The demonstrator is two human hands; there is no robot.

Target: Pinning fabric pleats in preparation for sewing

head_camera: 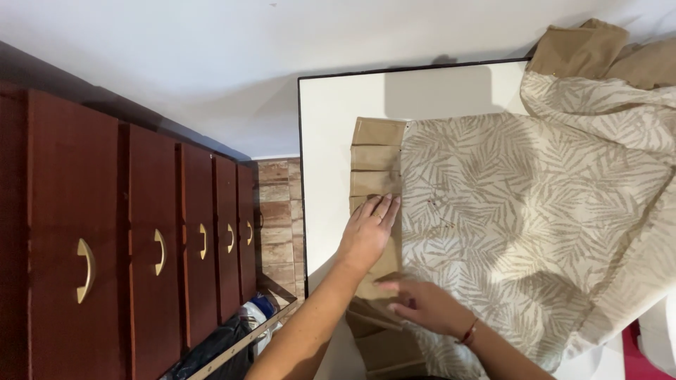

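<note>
A leaf-printed cream fabric [521, 211] lies spread over a white table [331, 141]. A tan pleated band [377, 162] runs along its left edge. My left hand [370, 229] lies flat on this band, fingers together, pressing the pleats down. My right hand [422, 304] rests lower on the same band, its fingers pinching a fold of the tan cloth. A red thread bracelet sits on my right wrist. Several pins stick in the printed fabric [440, 211] close to my left hand.
A dark wooden chest of drawers [141, 239] with curved brass handles stands left of the table. Between them, tiled floor [278, 218] and a bag-filled bin [232, 338] show. More tan cloth [591, 49] bunches at the table's far right corner. A white wall is behind.
</note>
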